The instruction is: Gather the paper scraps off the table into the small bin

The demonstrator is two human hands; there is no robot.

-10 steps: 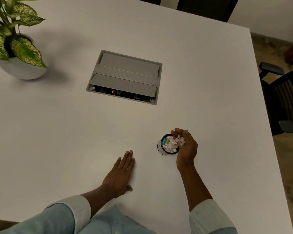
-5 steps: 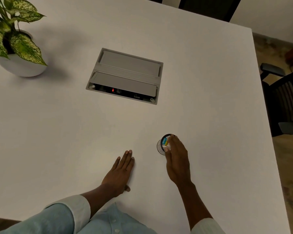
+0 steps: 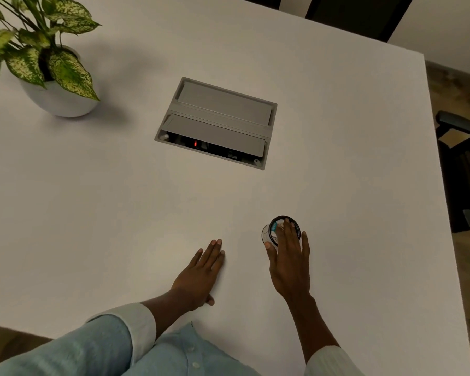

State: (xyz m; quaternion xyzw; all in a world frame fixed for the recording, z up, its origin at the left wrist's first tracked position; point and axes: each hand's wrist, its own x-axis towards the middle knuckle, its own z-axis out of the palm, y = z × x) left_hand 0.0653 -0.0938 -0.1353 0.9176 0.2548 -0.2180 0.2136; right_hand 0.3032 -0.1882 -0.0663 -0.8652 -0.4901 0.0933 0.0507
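Left hand (image 3: 201, 272) is just lying flat on the white table (image 3: 92, 213), lower middle of the frame, palm down, fingers straight and close together, nothing in it. Its pale blue sleeve (image 3: 92, 346) with a white cuff fills the bottom left corner.

Way up in the upper left there's a potted plant (image 3: 52, 74), speckled green leaves in a round white pot. Moving right, a grey cable box (image 3: 217, 120) is set into the tabletop at upper centre, one flap lifted a bit with a tiny red light glowing underneath.

Right of the left hand, pretty near it, sits the small bin (image 3: 269, 232), a little round cup with a dark rim. Right hand (image 3: 288, 256) is spread flat over the top of it, fingers straight and covering most of the opening, thumb against the bin's side. Paper scraps (image 3: 275, 228) peek out on the uncovered left part, whitish with a bit of blue. Can't tell if that hand is holding any.

Far right edge shows a dark office chair (image 3: 464, 164) off the table.
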